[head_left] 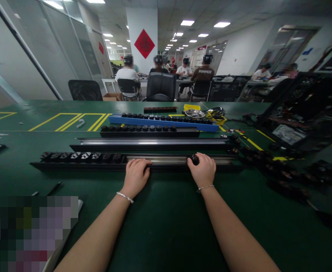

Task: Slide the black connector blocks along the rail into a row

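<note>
A long black rail [168, 166] with a shiny metal channel lies crosswise in front of me. Several round black parts [85, 155] stand in a row along its left portion. My left hand [136, 174] is closed over the rail just right of that row, fingers on top and thumb at the near side. Further right, my right hand [204, 170] pinches a small round black part [194, 159] between thumb and fingers, at the channel. Whether this part touches the rail I cannot tell.
Behind lie another shiny rail [154, 142], a black rail with parts [143, 133] and a blue rail [166, 122]. Loose black parts [284, 168] are heaped at right, near a dark rack [293, 109]. A metal dish [194, 113] stands farther back. People sit beyond the table.
</note>
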`<act>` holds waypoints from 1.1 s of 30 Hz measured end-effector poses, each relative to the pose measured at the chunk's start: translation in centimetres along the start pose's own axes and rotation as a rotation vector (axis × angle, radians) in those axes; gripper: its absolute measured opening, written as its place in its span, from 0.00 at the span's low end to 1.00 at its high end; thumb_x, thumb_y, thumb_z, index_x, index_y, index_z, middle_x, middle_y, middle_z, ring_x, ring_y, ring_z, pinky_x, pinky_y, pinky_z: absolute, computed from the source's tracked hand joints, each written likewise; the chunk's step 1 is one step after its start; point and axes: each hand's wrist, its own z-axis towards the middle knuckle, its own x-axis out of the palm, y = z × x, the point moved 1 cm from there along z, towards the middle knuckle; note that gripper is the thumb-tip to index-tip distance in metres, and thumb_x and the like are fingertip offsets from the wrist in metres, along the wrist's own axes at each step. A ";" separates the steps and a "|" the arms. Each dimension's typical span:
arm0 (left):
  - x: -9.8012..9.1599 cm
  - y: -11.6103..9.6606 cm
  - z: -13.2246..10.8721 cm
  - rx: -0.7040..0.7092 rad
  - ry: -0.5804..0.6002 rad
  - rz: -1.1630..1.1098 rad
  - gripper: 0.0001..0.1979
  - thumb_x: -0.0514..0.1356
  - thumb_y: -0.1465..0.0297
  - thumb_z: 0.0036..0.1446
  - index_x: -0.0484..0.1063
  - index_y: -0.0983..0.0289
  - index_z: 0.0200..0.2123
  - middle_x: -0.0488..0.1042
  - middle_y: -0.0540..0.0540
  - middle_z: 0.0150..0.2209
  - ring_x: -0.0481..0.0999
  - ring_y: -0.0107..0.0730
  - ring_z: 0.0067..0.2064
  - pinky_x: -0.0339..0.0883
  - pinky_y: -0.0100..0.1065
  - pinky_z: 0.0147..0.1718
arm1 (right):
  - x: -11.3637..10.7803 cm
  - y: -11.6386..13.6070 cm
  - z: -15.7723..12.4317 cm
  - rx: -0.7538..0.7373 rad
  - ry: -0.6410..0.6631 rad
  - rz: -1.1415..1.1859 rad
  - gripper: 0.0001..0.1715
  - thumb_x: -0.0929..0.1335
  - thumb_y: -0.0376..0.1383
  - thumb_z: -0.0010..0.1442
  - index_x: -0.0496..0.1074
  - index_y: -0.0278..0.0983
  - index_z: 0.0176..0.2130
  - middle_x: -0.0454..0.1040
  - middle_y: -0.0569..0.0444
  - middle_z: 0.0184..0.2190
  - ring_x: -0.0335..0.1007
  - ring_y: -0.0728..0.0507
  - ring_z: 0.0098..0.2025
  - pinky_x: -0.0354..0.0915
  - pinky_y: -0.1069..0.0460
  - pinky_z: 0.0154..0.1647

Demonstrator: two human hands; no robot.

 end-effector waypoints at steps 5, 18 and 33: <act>0.2 0.1 0.0 -0.003 0.004 0.013 0.11 0.54 0.72 0.55 0.69 0.57 0.41 0.76 0.52 0.42 0.70 0.37 0.49 0.52 0.45 0.54 | 0.0 -0.4 -0.1 0.003 -0.023 0.003 0.18 0.64 0.44 0.53 0.71 0.35 0.38 0.73 0.43 0.42 0.63 0.36 0.49 0.50 0.37 0.55; 0.1 0.0 0.0 0.004 -0.010 -0.004 0.11 0.53 0.72 0.55 0.69 0.57 0.41 0.76 0.52 0.42 0.71 0.36 0.48 0.52 0.44 0.54 | -0.4 -0.9 -0.2 0.011 -0.048 -0.014 0.17 0.64 0.46 0.53 0.71 0.35 0.34 0.73 0.44 0.41 0.65 0.37 0.47 0.50 0.38 0.55; 0.1 0.0 0.0 0.010 -0.013 0.004 0.11 0.53 0.72 0.55 0.69 0.58 0.41 0.76 0.52 0.41 0.71 0.37 0.47 0.52 0.44 0.54 | -0.7 -2.2 0.1 0.083 -0.057 -0.013 0.16 0.64 0.44 0.53 0.70 0.34 0.35 0.73 0.43 0.42 0.64 0.37 0.47 0.49 0.38 0.55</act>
